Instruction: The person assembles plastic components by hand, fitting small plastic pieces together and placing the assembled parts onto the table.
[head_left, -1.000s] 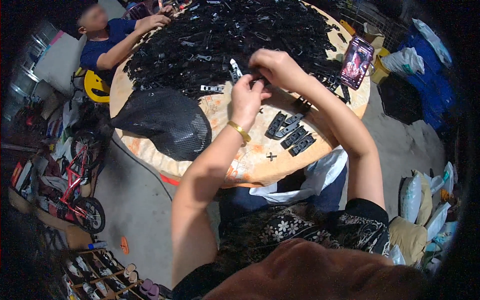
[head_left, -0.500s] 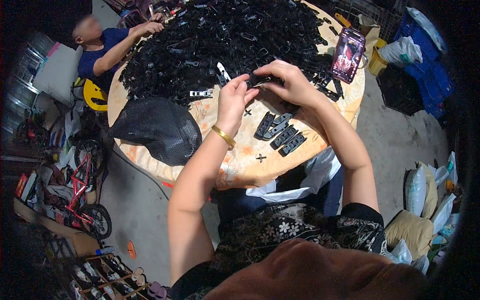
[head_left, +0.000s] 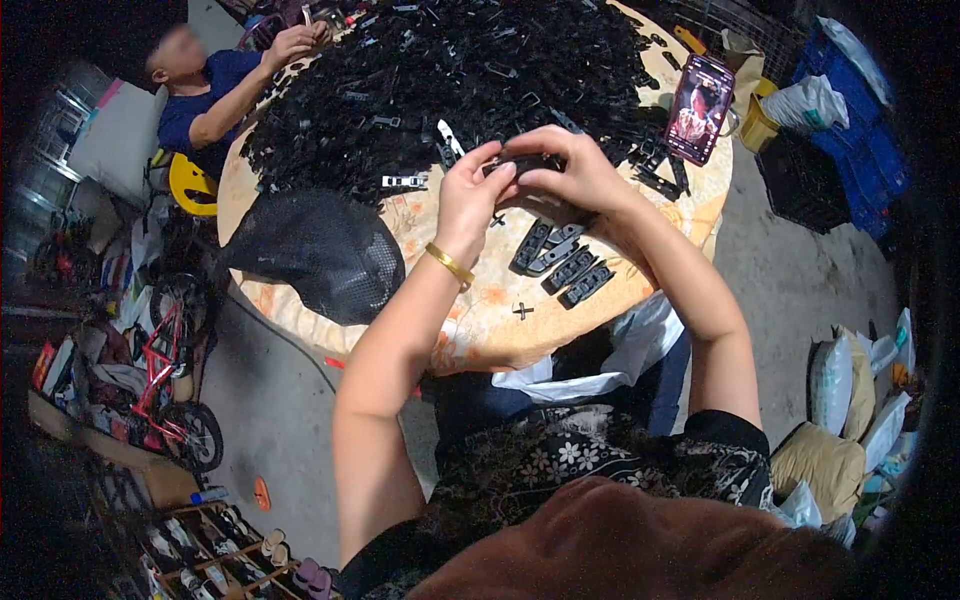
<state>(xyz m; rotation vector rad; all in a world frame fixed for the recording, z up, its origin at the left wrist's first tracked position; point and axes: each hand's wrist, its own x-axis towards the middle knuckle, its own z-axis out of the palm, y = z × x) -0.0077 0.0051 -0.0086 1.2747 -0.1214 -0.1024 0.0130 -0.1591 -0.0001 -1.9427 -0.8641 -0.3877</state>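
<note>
- At far left, a red bicycle (head_left: 160, 365) stands on the floor; lower down is a rack of shoes (head_left: 215, 560).
- At the table's upper left edge, another person (head_left: 212, 98) in a dark blue shirt has both hands raised near the rim; a yellow seat (head_left: 193, 187) shows just below.
- A black mesh bag (head_left: 315, 258) lies slumped over the left part of the round table (head_left: 465, 330), which has a pale, orange-patterned cover.
- Across the table's far side spreads a heap of black parts (head_left: 420, 85), a light-coloured clip (head_left: 404, 182) lying at its near edge.
- The left hand (head_left: 465, 200), with a gold bracelet (head_left: 449, 264) at the wrist, has its thumb and index finger nearly together, pinching a dark piece (head_left: 528, 162) held above the table, near the heap; its shape is mostly hidden.
- Nearer the body lie a small black cross (head_left: 523, 311) and four long black parts (head_left: 571, 271) side by side, one tilted against its neighbour.
- The right hand (head_left: 585, 178) curves its fingers and thumb around the same piece, a narrow gap between them.
- A lit phone (head_left: 701, 108) leans at the table's right.
- Beyond are blue crates (head_left: 848, 150) and, lower, stuffed sacks (head_left: 818, 462).
</note>
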